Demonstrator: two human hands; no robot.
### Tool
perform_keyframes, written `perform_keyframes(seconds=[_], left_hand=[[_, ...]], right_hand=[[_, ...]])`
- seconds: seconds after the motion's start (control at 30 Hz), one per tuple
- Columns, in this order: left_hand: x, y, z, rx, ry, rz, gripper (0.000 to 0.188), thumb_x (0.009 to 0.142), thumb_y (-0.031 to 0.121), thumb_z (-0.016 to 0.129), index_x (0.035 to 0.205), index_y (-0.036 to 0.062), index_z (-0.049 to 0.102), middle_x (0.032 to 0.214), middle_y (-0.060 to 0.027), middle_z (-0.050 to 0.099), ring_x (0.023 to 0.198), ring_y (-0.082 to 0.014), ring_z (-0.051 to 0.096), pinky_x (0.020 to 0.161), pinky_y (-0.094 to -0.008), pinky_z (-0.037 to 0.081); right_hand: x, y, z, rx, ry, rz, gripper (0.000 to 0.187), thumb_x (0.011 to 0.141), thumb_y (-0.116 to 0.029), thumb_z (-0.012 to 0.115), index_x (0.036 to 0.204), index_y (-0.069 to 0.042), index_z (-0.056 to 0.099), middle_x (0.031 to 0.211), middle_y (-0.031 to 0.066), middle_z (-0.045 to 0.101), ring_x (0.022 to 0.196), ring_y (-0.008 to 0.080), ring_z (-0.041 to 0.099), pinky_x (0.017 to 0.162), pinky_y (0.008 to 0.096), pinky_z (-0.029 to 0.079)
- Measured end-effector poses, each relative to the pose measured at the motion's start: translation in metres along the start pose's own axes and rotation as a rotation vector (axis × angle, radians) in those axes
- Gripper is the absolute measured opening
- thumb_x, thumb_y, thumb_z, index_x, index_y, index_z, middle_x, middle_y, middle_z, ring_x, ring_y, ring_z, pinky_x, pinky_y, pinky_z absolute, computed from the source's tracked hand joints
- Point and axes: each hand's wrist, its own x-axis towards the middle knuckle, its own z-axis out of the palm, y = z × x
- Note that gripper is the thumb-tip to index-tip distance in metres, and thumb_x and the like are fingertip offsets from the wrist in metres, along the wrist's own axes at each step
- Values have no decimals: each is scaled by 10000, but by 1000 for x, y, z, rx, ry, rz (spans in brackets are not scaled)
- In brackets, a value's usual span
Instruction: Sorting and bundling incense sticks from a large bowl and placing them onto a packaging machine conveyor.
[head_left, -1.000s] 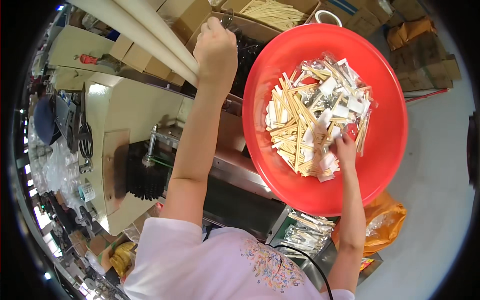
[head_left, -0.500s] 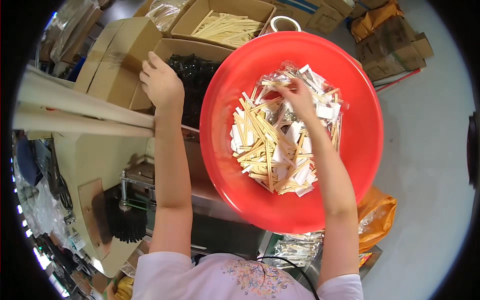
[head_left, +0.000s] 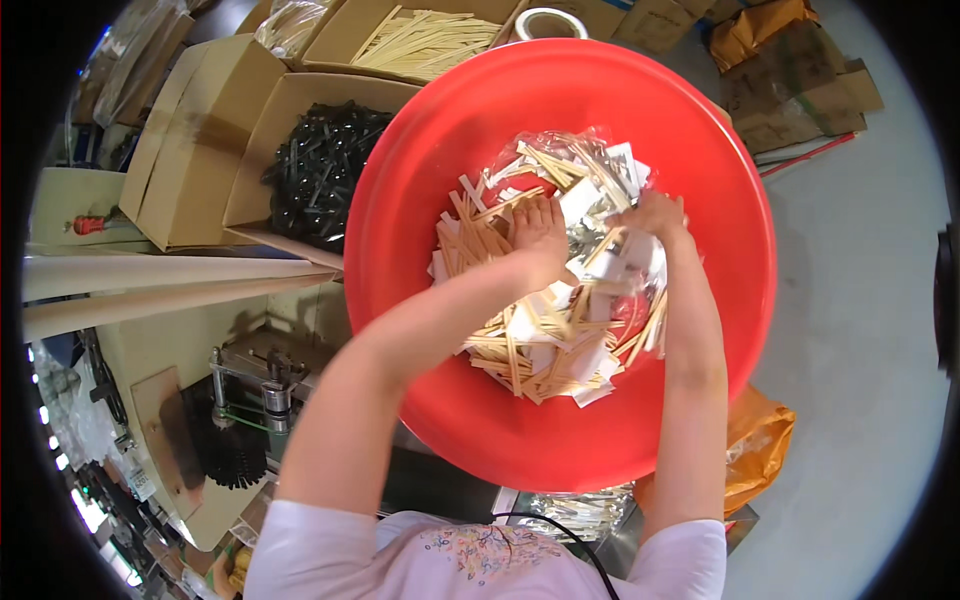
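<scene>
A big red plastic basin (head_left: 440, 400) holds a loose heap of wooden chopsticks (head_left: 470, 235), white paper packets (head_left: 580, 200) and clear plastic wrappers. My left hand (head_left: 540, 235) lies on the heap, its fingers stretched over the chopsticks. Right of it, my right hand (head_left: 655, 215) has its fingers bent down among packets and clear plastic. What those fingertips grip, if anything, is hidden.
Left of the basin stands an open cardboard box (head_left: 250, 190) of shiny black plastic pieces (head_left: 325, 175). Behind are a box of pale wooden sticks (head_left: 430, 42) and a tape roll (head_left: 550, 24). A metal device (head_left: 275, 395) with a black brush sits at lower left; an orange bag (head_left: 760, 450) lies at right.
My left hand has left the cardboard box's edge and come down into the basin. My right hand has moved right and slightly nearer. The basin appears shifted a little left in view.
</scene>
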Motion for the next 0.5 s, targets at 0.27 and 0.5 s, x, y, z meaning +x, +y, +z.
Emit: perform_keyframes(seconds=[0.27,0.5], left_hand=[[25,50,-24,-478,195,471,511,692,156,660,1109,-32,433,1112,-208,526,1124,-330,446,851,-499,410],[-39,37,-151,-284,500,822,460,692,89,635,1119,39,470,1011,-131,542,979,-288,500,884,-418,400]], right_hand=[[-124,101,-24,618,262,-22,278,731,-153,710,958,-7,643,781,38,642,708,86,579,616,265,470],[-238,81,-97,879,310,-21,335,744,-215,713,953,27,614,730,32,616,640,90,550,585,253,452]])
